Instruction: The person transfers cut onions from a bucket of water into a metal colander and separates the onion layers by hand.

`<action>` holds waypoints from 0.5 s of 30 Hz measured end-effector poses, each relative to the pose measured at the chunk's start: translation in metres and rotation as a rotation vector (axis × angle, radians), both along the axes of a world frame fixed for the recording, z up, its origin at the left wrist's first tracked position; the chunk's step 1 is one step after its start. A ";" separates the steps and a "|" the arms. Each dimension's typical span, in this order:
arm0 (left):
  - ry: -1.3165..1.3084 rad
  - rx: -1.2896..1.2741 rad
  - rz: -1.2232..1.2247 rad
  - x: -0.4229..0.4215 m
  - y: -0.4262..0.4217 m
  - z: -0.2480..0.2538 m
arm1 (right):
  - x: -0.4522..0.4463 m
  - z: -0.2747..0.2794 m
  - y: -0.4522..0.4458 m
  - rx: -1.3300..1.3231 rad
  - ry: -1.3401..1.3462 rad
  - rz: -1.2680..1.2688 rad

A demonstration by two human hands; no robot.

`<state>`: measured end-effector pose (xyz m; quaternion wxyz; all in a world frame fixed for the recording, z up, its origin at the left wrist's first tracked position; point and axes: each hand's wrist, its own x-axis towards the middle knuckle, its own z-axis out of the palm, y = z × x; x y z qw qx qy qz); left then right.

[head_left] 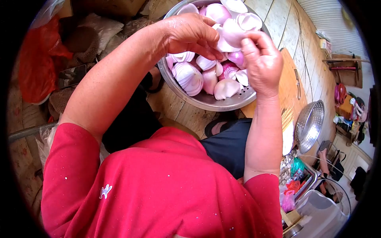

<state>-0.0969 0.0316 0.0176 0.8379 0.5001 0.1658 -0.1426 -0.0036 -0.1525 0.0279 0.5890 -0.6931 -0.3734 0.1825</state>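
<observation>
A metal bowl [206, 104] with small drain holes on one side holds many pale purple and white onion pieces [188, 78], some with cut rings showing. Over it, my right hand [264, 59] pinches a curved onion layer [232, 35] between thumb and fingers. My left hand [192, 36] is just left of that layer, above the pieces. Its fingers are loosely bent, the thumb stands apart from them, and I see nothing held in it. Whether its fingertips touch the onion below is unclear.
Right of the bowl lies a wooden board [291, 79] on the plank floor [276, 20]. Beyond it stand a perforated metal colander [310, 127] and a clear plastic bin [319, 208]. A red plastic bag [39, 67] is at the left. Another person's arm [323, 162] shows far right.
</observation>
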 end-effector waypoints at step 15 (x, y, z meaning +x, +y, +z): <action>0.085 0.371 -0.299 -0.006 -0.028 -0.006 | 0.023 -0.034 0.058 -0.085 -0.030 0.139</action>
